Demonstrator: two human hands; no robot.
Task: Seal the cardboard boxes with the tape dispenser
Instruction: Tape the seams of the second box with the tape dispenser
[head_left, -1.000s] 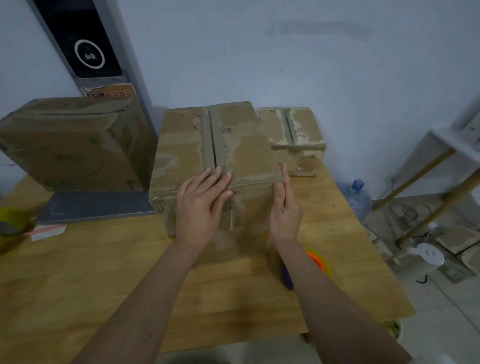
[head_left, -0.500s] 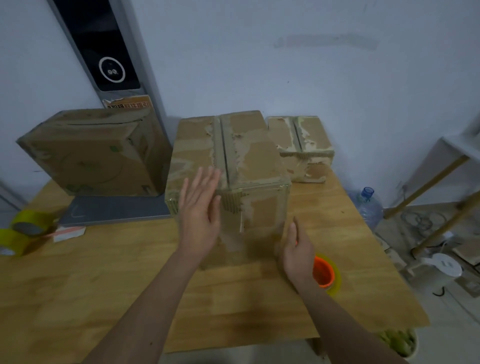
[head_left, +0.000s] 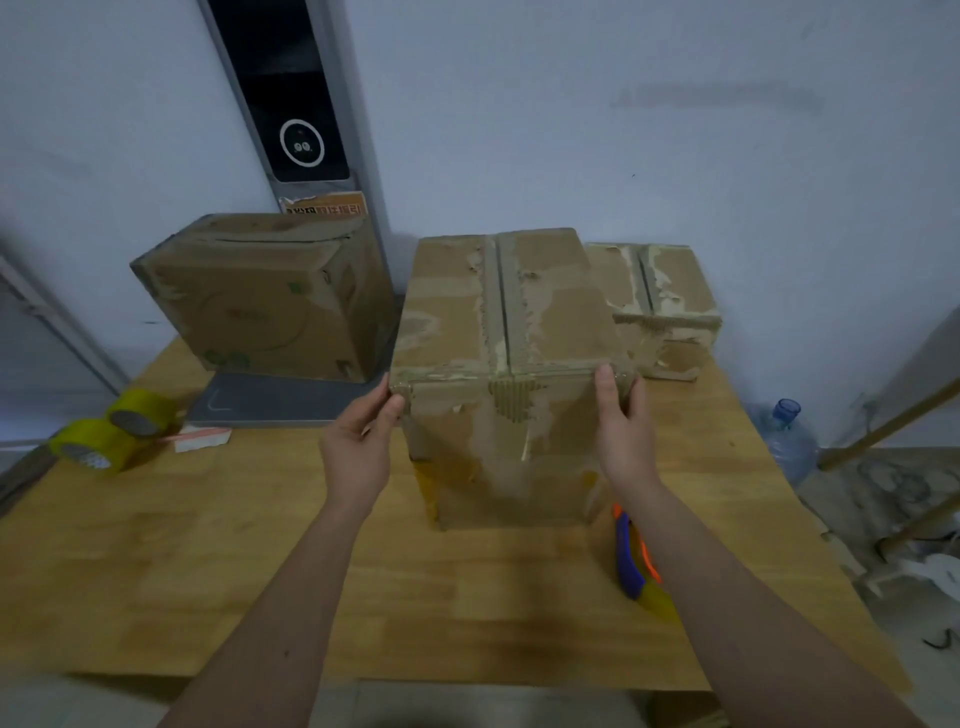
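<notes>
A worn cardboard box (head_left: 511, 332) stands upright in the middle of the wooden table (head_left: 208, 561), flaps closed, with a seam running down its top. My left hand (head_left: 358, 447) grips its upper left front corner, thumb on the front face. My right hand (head_left: 623, 431) grips the upper right corner, fingers wrapped round the side. A blue and orange tape dispenser (head_left: 636, 564) lies on the table beside the box's lower right, partly hidden by my right forearm. A bigger box (head_left: 260, 301) sits at back left and a smaller box (head_left: 662, 306) at back right.
Two yellow tape rolls (head_left: 111, 434) and a torn scrap of paper (head_left: 200, 439) lie at the table's left edge. A grey base plate (head_left: 280, 402) of a tall standing device lies under the left box. A water bottle (head_left: 787, 441) stands on the floor at right.
My left hand left the box's top and my right hand rose from beside the dispenser. Both now hold the box's upper corners.
</notes>
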